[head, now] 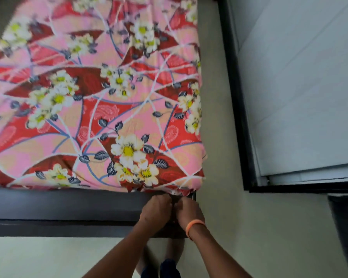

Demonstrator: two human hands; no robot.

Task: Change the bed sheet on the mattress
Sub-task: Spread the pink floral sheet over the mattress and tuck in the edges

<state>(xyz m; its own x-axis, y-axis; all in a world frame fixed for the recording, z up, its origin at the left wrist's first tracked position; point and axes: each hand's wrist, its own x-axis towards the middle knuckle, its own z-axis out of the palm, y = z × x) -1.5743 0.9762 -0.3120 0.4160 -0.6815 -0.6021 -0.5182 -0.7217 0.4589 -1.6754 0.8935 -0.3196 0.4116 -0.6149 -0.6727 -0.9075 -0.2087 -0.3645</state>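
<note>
Nearest the camera, at the bottom edge, two bare forearms reach forward and down, with dark trouser legs and bare feet (170,251) showing between them on a pale floor (48,257). The left hand (156,209) and the right hand (189,211) sit side by side, almost touching, at the near right corner of the bed. Both have their fingers curled downward at the lower edge of the bed sheet (100,109), where the cloth bunches over the corner; the fingertips are hidden, so whether they pinch the cloth or tuck it under cannot be told. An orange wristband (195,227) circles the right wrist. The sheet is pink and red with white and yellow flowers, dark leaves and thin pale lines, and it covers the top of the mattress, spreading from the near corner toward the far left. A dark bed frame (58,205) runs along the near edge below the sheet. To the right lies a strip of pale floor, then a dark-framed panel (237,97) with a pale grey surface. A dark object (346,227), blurred, stands at the near right edge.
</note>
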